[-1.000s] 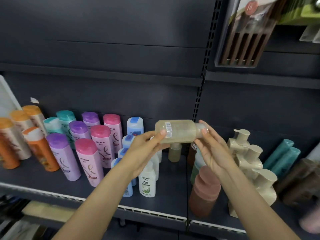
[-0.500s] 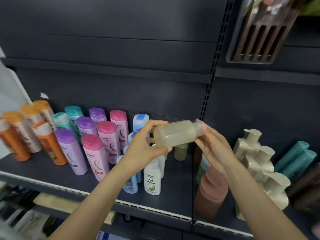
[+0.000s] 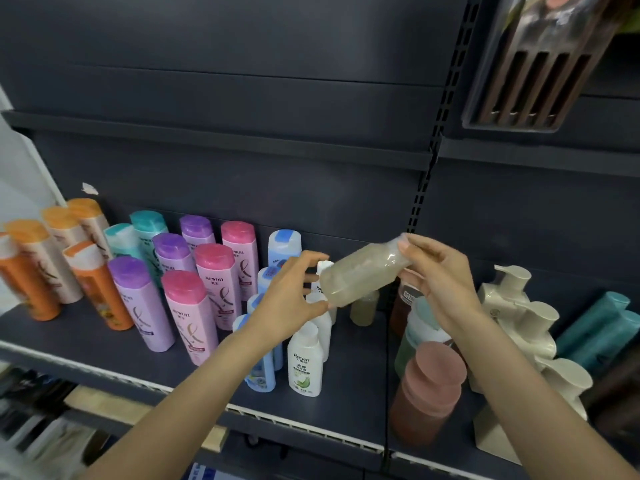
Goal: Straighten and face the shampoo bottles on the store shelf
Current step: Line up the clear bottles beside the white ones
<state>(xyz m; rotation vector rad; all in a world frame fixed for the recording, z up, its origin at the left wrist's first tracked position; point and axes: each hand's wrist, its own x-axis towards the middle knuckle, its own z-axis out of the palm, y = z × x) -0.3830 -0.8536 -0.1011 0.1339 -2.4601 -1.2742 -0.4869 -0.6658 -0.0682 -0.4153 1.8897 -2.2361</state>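
Across the dark shelf (image 3: 104,344) stand rows of upright bottles: orange-capped ones (image 3: 31,271) at far left, then pink and purple bottles (image 3: 188,317), blue-capped bottles (image 3: 284,244) and a white bottle (image 3: 304,362) near the middle. Right of the slotted upright sit a brown jar (image 3: 426,393), cream pump bottles (image 3: 512,306) and teal tubes (image 3: 602,327). Above the white bottle, a translucent pale bottle (image 3: 363,278) hangs tilted in the air, its base down-left, its neck up-right. The right hand (image 3: 440,282) pinches the neck end with curled fingers. The left hand (image 3: 291,299) is at the base, thumb and fingertips spread about it, contact blurred.
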